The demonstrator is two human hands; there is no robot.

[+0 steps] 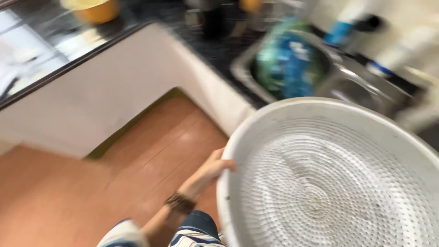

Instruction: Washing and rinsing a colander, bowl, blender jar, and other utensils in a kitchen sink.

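Head view, frame heavily motion-blurred. Left hand [214, 170] grips the left rim of a large round white strainer basin [329, 178]; thumb lies over the rim's edge, remaining fingers hidden behind the wall, so the hand is closed on the rim. A dark beaded bracelet [181, 202] sits on that wrist, with a striped sleeve [194, 238] below it at the bottom edge. Right hand is out of frame; cannot tell its state. The basin fills the lower right of the view, tilted toward the camera, inner surface covered in concentric rings of small holes or bumps; it is held in the air over the floor [91, 192], which is brown tile. Just beyond the basin's far rim is a metal sink [361, 87] set in a dark desk [215, 50]. A blue-green blurred object [288, 59] sits in the sink; its kind cannot be told. A yellow bowl [93, 9] stands on the dark desk at the upper left, well apart from the basin. White cabinet front [132, 87] runs below the desk edge.
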